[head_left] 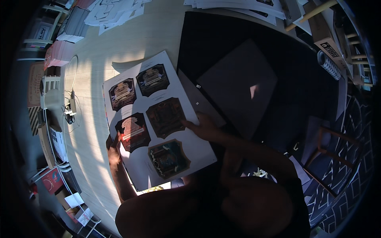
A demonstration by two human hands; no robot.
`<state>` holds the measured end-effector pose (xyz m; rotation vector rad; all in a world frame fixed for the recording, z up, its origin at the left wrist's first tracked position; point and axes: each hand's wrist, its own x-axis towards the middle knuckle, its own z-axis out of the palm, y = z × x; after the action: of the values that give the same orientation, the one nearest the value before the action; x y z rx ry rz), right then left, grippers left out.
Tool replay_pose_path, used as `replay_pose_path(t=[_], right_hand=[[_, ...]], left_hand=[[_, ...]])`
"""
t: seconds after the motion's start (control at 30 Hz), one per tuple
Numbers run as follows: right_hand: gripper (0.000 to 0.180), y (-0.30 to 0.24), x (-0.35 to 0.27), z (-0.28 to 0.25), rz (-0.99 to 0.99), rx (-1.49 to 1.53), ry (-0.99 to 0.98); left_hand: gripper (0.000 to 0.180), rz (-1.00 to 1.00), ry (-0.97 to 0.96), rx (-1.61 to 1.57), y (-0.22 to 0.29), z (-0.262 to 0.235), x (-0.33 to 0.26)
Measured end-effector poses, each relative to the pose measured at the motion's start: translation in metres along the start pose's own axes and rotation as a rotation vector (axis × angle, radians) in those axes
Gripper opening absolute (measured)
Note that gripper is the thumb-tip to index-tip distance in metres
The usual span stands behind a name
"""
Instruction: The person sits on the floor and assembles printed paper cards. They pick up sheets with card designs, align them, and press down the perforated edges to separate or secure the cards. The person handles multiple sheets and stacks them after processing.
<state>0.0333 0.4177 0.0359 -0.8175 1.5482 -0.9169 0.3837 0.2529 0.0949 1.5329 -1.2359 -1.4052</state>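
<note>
As my L hand (114,151) & R hand (205,127) are pinching opp. edges of the 5-design print sheet (158,119), I'm judging pickup done, set-down not yet.

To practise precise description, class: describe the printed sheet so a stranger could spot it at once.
Find the big black mat on the pale floor. Seen across its left edge, the left hand and right hand hold a white sheet. Unlike the plain grey board on the mat, it bears five badge-shaped pictures, one partly red.
</note>
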Motion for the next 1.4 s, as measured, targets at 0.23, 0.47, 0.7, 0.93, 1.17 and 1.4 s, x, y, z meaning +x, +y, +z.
replay_pose_path(t=[0.23,0.47,0.7,0.93,1.17,1.4], right_hand=[[0.027,0.007,0.045,-0.005,-0.151,-0.543,0.202],[0.030,0.024,0.104,-0.068,-0.590,-0.713,0.463],[0.018,0.043,0.071,-0.057,-0.738,-0.803,0.077],[0.033,0.062,0.015,-0.057,-0.719,-0.845,0.045],[0.049,0.109,-0.113,-0.122,-0.158,-0.825,-0.076],[0.024,0.174,-0.277,-0.146,0.074,-0.933,-0.072]], left_hand=[[0.049,-0.286,0.108,0.072,0.025,-0.051,-0.035],[0.048,-0.288,0.205,0.061,0.009,-0.051,-0.033],[0.051,-0.299,0.191,0.085,0.014,-0.048,-0.026],[0.048,-0.274,0.142,0.038,0.014,-0.045,-0.019],[0.047,-0.298,0.129,0.100,0.008,-0.053,-0.013],[0.040,-0.231,0.062,0.200,0.034,-0.037,-0.016]])
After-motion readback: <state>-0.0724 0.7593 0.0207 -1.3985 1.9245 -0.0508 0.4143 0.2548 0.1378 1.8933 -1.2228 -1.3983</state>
